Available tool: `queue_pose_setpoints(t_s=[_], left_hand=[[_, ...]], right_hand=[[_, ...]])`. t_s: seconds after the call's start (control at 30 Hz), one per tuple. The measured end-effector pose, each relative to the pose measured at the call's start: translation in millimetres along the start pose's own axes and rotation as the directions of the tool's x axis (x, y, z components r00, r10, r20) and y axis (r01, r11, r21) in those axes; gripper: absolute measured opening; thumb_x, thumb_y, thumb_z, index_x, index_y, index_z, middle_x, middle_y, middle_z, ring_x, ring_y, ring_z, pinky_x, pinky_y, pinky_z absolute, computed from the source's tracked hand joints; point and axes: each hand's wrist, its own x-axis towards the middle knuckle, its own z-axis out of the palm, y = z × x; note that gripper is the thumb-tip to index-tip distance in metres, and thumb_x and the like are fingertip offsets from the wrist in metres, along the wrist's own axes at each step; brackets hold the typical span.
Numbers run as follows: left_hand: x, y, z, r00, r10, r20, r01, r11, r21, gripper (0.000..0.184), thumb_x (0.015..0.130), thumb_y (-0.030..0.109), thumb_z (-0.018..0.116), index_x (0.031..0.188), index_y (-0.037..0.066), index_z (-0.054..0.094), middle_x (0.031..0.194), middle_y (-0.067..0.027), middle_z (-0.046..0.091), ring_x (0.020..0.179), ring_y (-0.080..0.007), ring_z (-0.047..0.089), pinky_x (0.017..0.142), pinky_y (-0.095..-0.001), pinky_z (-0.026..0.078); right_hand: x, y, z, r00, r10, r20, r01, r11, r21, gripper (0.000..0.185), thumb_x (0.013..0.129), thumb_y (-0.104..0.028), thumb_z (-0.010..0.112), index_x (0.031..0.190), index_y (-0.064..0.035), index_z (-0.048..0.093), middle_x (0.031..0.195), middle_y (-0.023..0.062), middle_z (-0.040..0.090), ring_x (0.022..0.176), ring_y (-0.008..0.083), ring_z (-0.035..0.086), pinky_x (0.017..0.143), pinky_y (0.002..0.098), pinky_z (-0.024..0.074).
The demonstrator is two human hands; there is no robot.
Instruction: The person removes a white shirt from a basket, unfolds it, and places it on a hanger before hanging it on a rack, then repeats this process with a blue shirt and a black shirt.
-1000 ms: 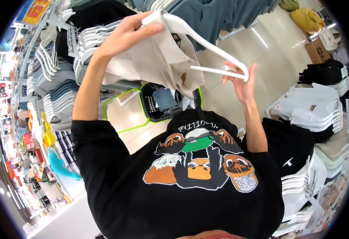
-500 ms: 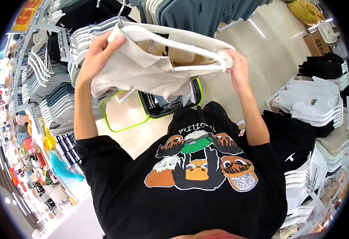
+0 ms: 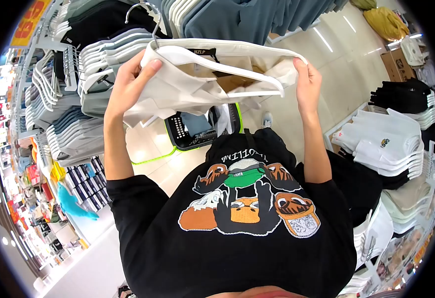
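A cream collared shirt (image 3: 170,97) is stretched between my hands, with a dark neck label showing. My left hand (image 3: 130,84) is closed on the shirt at the left, thumb on top, close to the hook end of a white plastic hanger (image 3: 220,66). The hanger lies in the shirt's opening; its right end sticks out, apart from my right hand. Pinching the fabric edge at the far right is my right hand (image 3: 307,87), fingers partly hidden behind the cloth.
Below the shirt, a black shopping basket with a green rim (image 3: 238,119) stands on the tiled floor, holding some items. Grey-blue shirts (image 3: 237,22) hang ahead, and grey garments (image 3: 115,47) hang at left. White shirts (image 3: 386,126) on hangers line the right side.
My right hand has moved right and pulled the fabric wider. The hanger's right end, earlier beside that hand and the cloth, now stands free of them. My left hand keeps its hold.
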Motion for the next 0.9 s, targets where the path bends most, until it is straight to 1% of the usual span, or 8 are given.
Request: queue_pose_setpoints(t_s=[0.3,0.37,0.47,0.57,0.63,0.7,0.8,0.9], left_hand=[[49.3,20.1,56.6,0.992,0.010,-0.128,-0.013,1.000,-0.025,0.036,0.104,0.028,0.064,0.127,0.000,0.065,0.102,0.0011,0.067,0.089,-0.0044,0.059,0.079,-0.0213,0.047],[57.1,28.3,71.5,0.993,-0.001,-0.120,0.006,0.999,0.043,0.034,0.103,0.026,0.066,0.126,0.001,0.065,0.102,0.0012,0.067,0.088,-0.0039,0.058,0.078,-0.0209,0.046],[71.9,39.4,107.7,0.989,0.000,-0.145,0.004,1.000,0.026,0.032,0.102,0.025,0.067,0.124,0.001,0.065,0.101,0.0009,0.065,0.091,-0.0055,0.057,0.080,-0.0221,0.046],[83.5,49.2,155.5,0.978,0.038,-0.203,-0.030,0.999,0.044,0.029,0.102,0.024,0.067,0.119,0.001,0.066,0.099,0.0002,0.065,0.091,-0.0071,0.055,0.080,-0.0238,0.046],[90.1,40.2,187.5,0.961,0.044,-0.272,-0.012,0.993,0.117,0.029,0.103,0.024,0.067,0.120,0.001,0.065,0.095,0.0008,0.065,0.087,-0.0066,0.054,0.077,-0.0234,0.046],[93.5,35.2,217.2,0.948,0.023,-0.318,-0.025,1.000,0.000,0.027,0.103,0.025,0.066,0.118,0.002,0.064,0.089,0.0026,0.062,0.081,-0.0040,0.049,0.070,-0.0216,0.043],[91.7,23.4,231.1,0.944,-0.023,-0.329,0.008,0.999,-0.046,0.027,0.104,0.026,0.065,0.116,0.001,0.064,0.087,0.0046,0.058,0.078,-0.0028,0.044,0.066,-0.0212,0.038],[86.3,20.5,232.3,0.942,-0.060,-0.331,0.032,0.996,-0.089,0.029,0.104,0.027,0.064,0.117,0.001,0.064,0.087,0.0063,0.055,0.076,-0.0025,0.042,0.065,-0.0210,0.035]], right_hand=[[70.0,27.9,-92.3,0.948,-0.093,0.304,0.185,0.939,-0.291,0.023,0.096,-0.017,0.069,0.079,-0.0018,0.064,0.068,-0.0058,0.055,0.063,0.0039,0.044,0.054,0.0262,0.0328],[81.5,31.0,-110.3,0.842,-0.283,0.460,0.469,0.804,-0.364,0.021,0.092,-0.013,0.070,0.077,-0.0014,0.061,0.058,0.0048,0.051,0.054,0.0105,0.043,0.052,0.0315,0.0349],[89.2,28.5,-124.5,0.870,-0.135,0.474,0.342,0.858,-0.383,0.020,0.091,-0.013,0.071,0.079,-0.0005,0.061,0.064,0.0112,0.057,0.055,0.0208,0.049,0.055,0.0339,0.0417],[77.3,19.6,-102.8,0.850,-0.238,0.470,0.318,0.943,-0.097,0.021,0.091,-0.015,0.073,0.082,0.0000,0.062,0.073,0.0136,0.060,0.064,0.0277,0.058,0.062,0.0367,0.0480],[68.1,21.1,-87.9,0.734,-0.330,0.593,0.456,0.887,-0.070,0.025,0.093,-0.022,0.072,0.087,0.0001,0.063,0.083,0.0152,0.064,0.078,0.0324,0.064,0.071,0.0404,0.0521],[57.6,19.0,-69.3,0.647,-0.356,0.674,0.544,0.835,-0.081,0.028,0.096,-0.027,0.070,0.089,-0.0005,0.064,0.087,0.0147,0.066,0.083,0.0326,0.066,0.074,0.0417,0.0528],[61.0,20.2,-63.8,0.488,-0.330,0.808,0.571,0.821,-0.009,0.020,0.097,-0.018,0.068,0.098,0.0012,0.067,0.095,0.0156,0.069,0.087,0.0328,0.067,0.079,0.0405,0.0534],[84.1,14.7,-91.1,0.445,-0.210,0.870,0.329,0.943,0.059,0.017,0.098,-0.017,0.067,0.102,0.0001,0.067,0.099,0.0143,0.069,0.088,0.0307,0.068,0.081,0.0388,0.0530]])
